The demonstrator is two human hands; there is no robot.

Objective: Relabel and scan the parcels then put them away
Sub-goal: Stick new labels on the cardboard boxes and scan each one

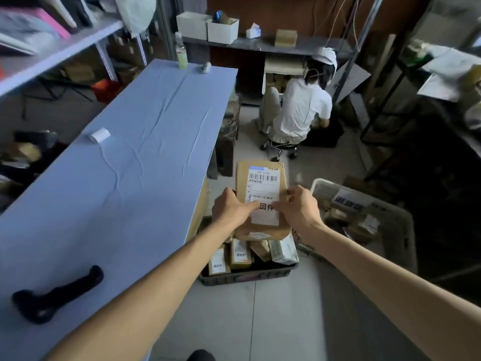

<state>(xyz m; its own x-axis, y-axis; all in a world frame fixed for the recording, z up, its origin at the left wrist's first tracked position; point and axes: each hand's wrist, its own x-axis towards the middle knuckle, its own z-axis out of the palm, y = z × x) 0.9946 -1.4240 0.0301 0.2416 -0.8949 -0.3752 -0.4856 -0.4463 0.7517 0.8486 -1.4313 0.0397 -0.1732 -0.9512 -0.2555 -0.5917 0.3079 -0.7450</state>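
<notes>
While outstretched, both hands (230,208) (299,208) (curled) on parcel (263,186)

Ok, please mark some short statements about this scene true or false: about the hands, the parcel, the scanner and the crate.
1. The left hand and the right hand both hold the brown cardboard parcel. True.
2. The black handheld scanner is in the right hand. False: it lies on the blue-covered table.
3. The white label roll lies on that table. True.
4. The dark plastic crate under the parcel holds nothing. False: several small labelled boxes stand in it.
</notes>
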